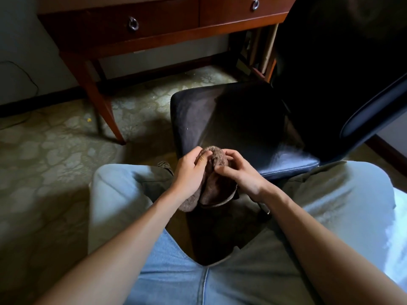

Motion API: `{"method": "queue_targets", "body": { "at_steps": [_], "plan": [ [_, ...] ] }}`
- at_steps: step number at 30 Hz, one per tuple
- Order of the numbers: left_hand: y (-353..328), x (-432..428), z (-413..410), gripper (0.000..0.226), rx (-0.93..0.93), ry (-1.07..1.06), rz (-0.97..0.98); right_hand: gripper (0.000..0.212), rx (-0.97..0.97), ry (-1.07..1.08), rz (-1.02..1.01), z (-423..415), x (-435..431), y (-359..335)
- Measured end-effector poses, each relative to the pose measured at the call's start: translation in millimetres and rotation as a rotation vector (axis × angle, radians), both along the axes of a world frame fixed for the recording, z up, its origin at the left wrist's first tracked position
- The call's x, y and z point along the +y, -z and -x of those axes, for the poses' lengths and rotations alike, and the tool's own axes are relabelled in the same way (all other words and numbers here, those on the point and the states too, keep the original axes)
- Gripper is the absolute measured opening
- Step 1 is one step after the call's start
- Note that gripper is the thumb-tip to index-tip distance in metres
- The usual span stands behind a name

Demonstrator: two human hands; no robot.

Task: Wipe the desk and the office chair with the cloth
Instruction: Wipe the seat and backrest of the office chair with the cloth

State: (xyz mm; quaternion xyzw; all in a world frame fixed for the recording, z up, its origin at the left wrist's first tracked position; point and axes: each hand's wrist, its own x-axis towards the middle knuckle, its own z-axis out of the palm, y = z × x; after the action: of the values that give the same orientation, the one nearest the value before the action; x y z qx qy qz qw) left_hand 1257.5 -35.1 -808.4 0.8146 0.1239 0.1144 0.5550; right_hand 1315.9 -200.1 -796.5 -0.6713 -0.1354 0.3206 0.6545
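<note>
A brown terry cloth is bunched between both hands, just in front of the near edge of the office chair's dark seat. My left hand grips its left side with curled fingers. My right hand pinches its upper right fold. The chair's black backrest rises at the right. The reddish wooden desk with two ring-pull drawers stands at the top.
I sit or squat with knees in light jeans spread either side of the chair. A slanted desk leg stands on the patterned floor at the left. A cable runs along the wall at far left. Items lean under the desk's right end.
</note>
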Motion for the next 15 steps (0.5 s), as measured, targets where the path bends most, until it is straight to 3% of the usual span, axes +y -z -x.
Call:
{"method": "queue_targets", "body": {
  "at_steps": [2, 5, 7, 11, 15],
  "plan": [
    [-6, 4, -2, 0.035, -0.046, 0.036, -0.072, 0.046, -0.175, -0.004, 0.106, -1, 0, 0],
    [-20, 18, -9, 0.047, -0.15, 0.013, -0.317, 0.024, -0.639, 0.134, 0.314, -7, 0, -6],
    [-32, 28, -16, 0.044, -0.21, -0.022, -0.482, 0.025, -0.819, 0.181, 0.298, -9, 1, -11],
    [-37, 36, -22, 0.038, -0.06, 0.168, -0.627, 0.024, -0.77, 0.008, 0.425, -9, -5, -13],
    [-38, 41, -31, 0.048, -0.111, 0.172, -0.58, 0.022, -0.786, 0.121, 0.379, -10, -6, -17]
  ]
}}
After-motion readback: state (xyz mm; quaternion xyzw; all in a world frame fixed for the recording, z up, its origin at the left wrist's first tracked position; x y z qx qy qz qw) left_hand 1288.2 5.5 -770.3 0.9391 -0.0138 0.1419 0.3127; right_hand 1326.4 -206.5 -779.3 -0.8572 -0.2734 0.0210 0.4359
